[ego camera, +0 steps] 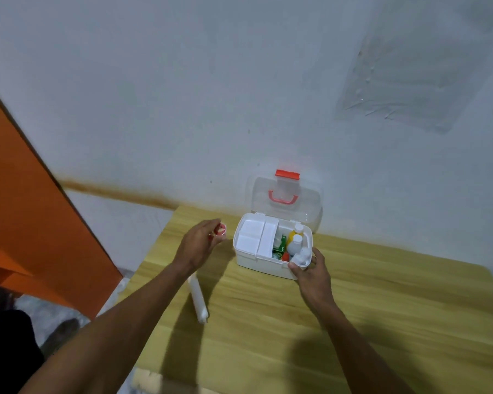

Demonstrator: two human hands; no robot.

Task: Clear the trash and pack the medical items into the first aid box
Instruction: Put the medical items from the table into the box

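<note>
The white first aid box (pixel 261 264) stands open on the wooden table (pixel 353 322), its clear lid (pixel 310 203) with a red handle leaning against the wall. Inside lie a white tray on the left, a yellow bottle, white bottles, a green pack and something red. My right hand (pixel 310 275) grips a small white bottle (pixel 301 257) at the box's front right corner. To the left of the box, my left hand (pixel 198 245) pinches a small round red and white item (pixel 220 230). A white tube (pixel 198 300) lies on the table under my left forearm.
An orange panel (pixel 26 209) slants down the left side, off the table. The grey wall (pixel 239 95) rises right behind the box. The table's left edge runs close to my left arm.
</note>
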